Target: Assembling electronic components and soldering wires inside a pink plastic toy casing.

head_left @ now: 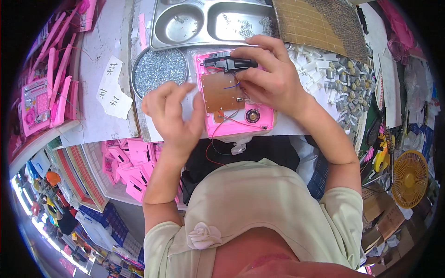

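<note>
Head feed, my remote log. Pink plastic casing (232,128) lies open at the bench's front edge, between the hands, a brown circuit board (218,92) over its middle. Left hand (174,113): thumb and forefinger apart, nothing seen between them, just beside the casing's left side. Right hand (276,76): fingers bent over the black module (227,62) and the board's right side; I cannot tell whether the tips are closed on anything.

Risks, my judgement:
- Blue wire (231,87) ends near the right fingertips; a tug there could strain a joint.
- Red lead (208,145) hangs past the casing's front edge; a snag by the forearm could pull it loose.
- Wires crossing beside the round speaker (252,116) could be pinched if the board were pressed down over them.
- Screw bowl (160,69) sits close behind the left hand; a backward knock could spill screws into the casing.
</note>
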Demonstrator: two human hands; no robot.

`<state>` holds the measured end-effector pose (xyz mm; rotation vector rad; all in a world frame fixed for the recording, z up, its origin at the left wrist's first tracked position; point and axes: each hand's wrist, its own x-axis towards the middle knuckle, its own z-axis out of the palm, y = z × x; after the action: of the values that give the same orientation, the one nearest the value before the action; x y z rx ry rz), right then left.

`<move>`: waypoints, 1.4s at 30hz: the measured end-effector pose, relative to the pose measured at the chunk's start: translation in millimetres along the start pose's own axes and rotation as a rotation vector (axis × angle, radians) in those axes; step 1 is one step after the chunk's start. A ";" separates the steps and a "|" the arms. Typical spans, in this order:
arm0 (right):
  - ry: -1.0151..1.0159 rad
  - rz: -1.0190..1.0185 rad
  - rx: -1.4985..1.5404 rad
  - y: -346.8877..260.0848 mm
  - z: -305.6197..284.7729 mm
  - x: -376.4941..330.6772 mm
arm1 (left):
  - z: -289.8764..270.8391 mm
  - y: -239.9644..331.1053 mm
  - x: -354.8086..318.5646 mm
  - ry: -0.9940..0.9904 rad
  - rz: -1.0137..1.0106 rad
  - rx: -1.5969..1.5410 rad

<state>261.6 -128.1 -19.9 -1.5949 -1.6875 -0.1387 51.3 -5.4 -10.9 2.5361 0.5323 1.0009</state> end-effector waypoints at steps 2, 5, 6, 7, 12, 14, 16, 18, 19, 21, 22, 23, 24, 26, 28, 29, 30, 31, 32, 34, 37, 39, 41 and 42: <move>0.024 0.057 0.004 -1.6 -2.1 -2.0 | 6.3 10.2 2.6 0.010 0.053 0.008; 0.047 0.146 0.017 -3.7 -5.0 -5.1 | 27.9 14.9 20.1 -0.110 0.098 0.021; 0.053 0.154 0.029 -3.1 -5.0 -6.7 | 36.5 14.1 23.2 -0.116 0.106 0.046; 0.058 0.161 0.042 -2.5 -4.6 -8.2 | 39.5 12.5 25.9 -0.121 0.128 0.045; 0.090 0.192 0.075 0.9 -3.6 -13.0 | 43.7 8.6 40.2 -0.165 0.239 0.036; 0.085 0.195 0.088 1.1 -2.8 -13.2 | 47.2 3.5 40.4 -0.135 0.277 0.030; 0.067 0.190 0.086 1.1 -4.3 -12.1 | 49.3 1.3 40.8 -0.125 0.298 0.022; 0.054 0.191 0.085 0.7 -5.3 -11.0 | 50.1 1.0 41.5 -0.137 0.305 0.008; 0.051 0.195 0.085 0.4 -5.5 -10.5 | 49.7 0.7 41.8 -0.139 0.310 0.003; 0.041 0.205 0.078 0.1 -6.4 -10.0 | 47.1 -1.9 42.6 -0.143 0.320 -0.006; 0.035 0.211 0.070 0.5 -7.0 -9.8 | 45.2 -3.1 42.5 -0.148 0.316 -0.003; 0.029 0.217 0.062 0.7 -7.6 -9.6 | 42.6 -4.0 41.9 -0.153 0.312 0.001; 0.021 0.220 0.056 0.5 -7.9 -9.4 | 40.2 -4.6 41.0 -0.157 0.307 0.007; 0.005 0.227 0.044 -0.1 -8.3 -8.9 | 38.6 -5.8 37.2 -0.140 0.246 -0.002; 0.014 0.208 0.035 -0.4 -7.8 -8.6 | 37.6 -7.4 32.8 -0.114 0.168 -0.017; 0.018 0.198 0.031 -0.7 -7.3 -8.6 | 36.6 -8.2 30.5 -0.098 0.121 -0.025; 0.021 0.195 0.024 -1.0 -7.2 -8.8 | 36.0 -9.8 28.3 -0.083 0.076 -0.035; 0.024 0.192 0.019 -1.2 -7.1 -9.2 | 36.6 -14.8 23.9 -0.060 0.004 -0.087; 0.027 0.189 0.013 -1.5 -6.8 -9.5 | 37.6 -22.3 18.3 -0.037 -0.067 -0.138; 0.049 0.196 0.026 -2.5 -6.8 -11.2 | 33.1 -27.2 19.9 0.024 -0.103 -0.127; 0.074 0.249 0.097 -2.8 -8.5 -14.2 | 27.4 6.0 18.9 0.358 -0.097 -0.060; 0.075 0.285 0.151 -5.0 -10.4 -14.7 | 27.8 25.9 16.3 0.191 -0.042 -0.294; 0.072 0.307 0.176 -5.8 -15.1 -13.7 | 32.2 46.5 27.9 -0.053 -0.076 -0.510; 0.083 0.323 0.192 -5.7 -16.4 -14.6 | 36.5 44.7 30.3 -0.111 -0.074 -0.494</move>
<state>262.5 -150.2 -15.1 -1.6664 -1.3181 0.1162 106.9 -36.9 1.8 2.1006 0.2976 0.8360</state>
